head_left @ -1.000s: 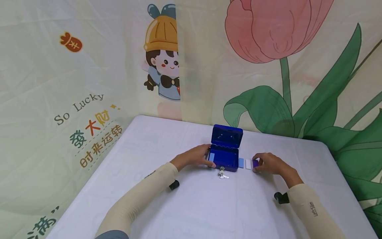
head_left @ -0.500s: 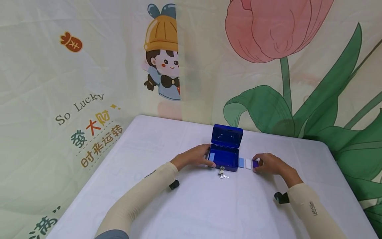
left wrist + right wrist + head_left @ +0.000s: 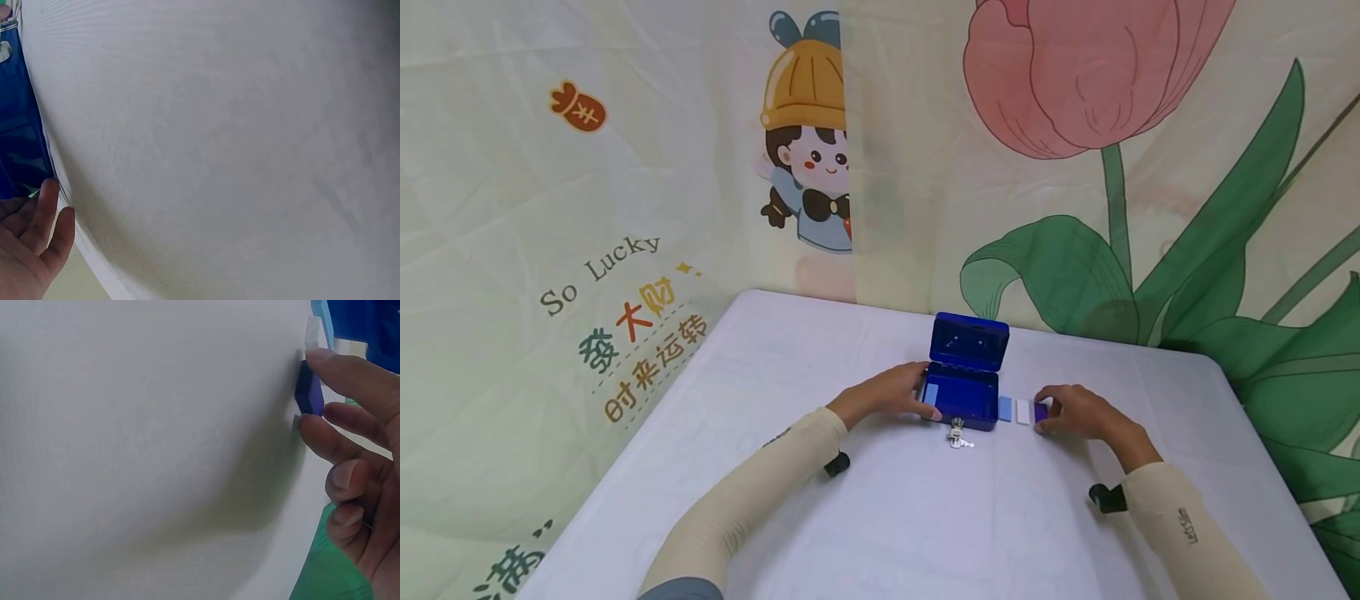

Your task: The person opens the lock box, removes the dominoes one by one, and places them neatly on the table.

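Observation:
A dark blue cash box (image 3: 973, 396) stands on the white table with its lid raised. Inside, along its left end, lies a light blue flat piece (image 3: 931, 393). My left hand (image 3: 887, 392) grips the box's left end, thumb at the front corner and fingers toward the back. To the right of the box, a light blue piece (image 3: 1005, 408), a white piece (image 3: 1023, 412) and a small purple block (image 3: 1041, 413) lie in a row. My right hand (image 3: 1075, 411) pinches the purple block (image 3: 309, 392) between thumb and fingers at the table surface.
Keys (image 3: 957, 437) hang at the lock on the box's front. The white table (image 3: 880, 517) runs back to a printed curtain (image 3: 910, 167) right behind the box. A black wrist camera (image 3: 1107, 497) sits under the right forearm, another (image 3: 837, 463) under the left.

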{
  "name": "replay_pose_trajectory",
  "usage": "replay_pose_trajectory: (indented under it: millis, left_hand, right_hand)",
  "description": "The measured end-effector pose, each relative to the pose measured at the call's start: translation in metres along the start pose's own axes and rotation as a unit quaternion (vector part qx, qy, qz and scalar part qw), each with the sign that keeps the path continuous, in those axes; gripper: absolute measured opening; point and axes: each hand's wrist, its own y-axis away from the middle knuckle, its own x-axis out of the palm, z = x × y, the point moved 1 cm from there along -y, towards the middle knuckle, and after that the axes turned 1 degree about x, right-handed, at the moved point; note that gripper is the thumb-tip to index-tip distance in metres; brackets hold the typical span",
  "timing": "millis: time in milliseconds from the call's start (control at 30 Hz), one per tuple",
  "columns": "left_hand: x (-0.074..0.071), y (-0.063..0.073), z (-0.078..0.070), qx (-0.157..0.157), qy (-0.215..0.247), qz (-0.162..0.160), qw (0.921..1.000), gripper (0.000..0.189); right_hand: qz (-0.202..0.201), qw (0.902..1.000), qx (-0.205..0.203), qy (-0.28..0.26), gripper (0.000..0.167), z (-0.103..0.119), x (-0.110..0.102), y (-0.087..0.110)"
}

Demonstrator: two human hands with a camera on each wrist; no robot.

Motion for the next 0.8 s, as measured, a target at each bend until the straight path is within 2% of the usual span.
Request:
replay_pose_trajectory:
  millis: [267,433,667,800]
  left_hand:
    - [0.001,-0.001,0.001,-0.001,-0.002,0.000,1.0000,0.102]
    - [-0.001,0.001,-0.001,-0.001,0.001,-0.003,1.0000,0.102]
    - [0.000,0.003,0.000,-0.002,0.008,-0.002,1.0000,0.102]
    - [0.000,0.003,0.000,-0.003,0.004,-0.001,1.0000,0.101]
  right_hand:
    - [-0.019,0.9996,-0.019,-0.008,0.051,0.012,-0.014,0.002]
    - [-0.032,0.9990,-0.031,-0.007,0.051,0.034,-0.021,0.001]
    - [-0.051,0.9961,-0.070,0.012,0.049,0.066,-0.020,-0.005]
    - [-0.056,0.9952,-0.078,0.015,0.050,0.084,-0.019,-0.010]
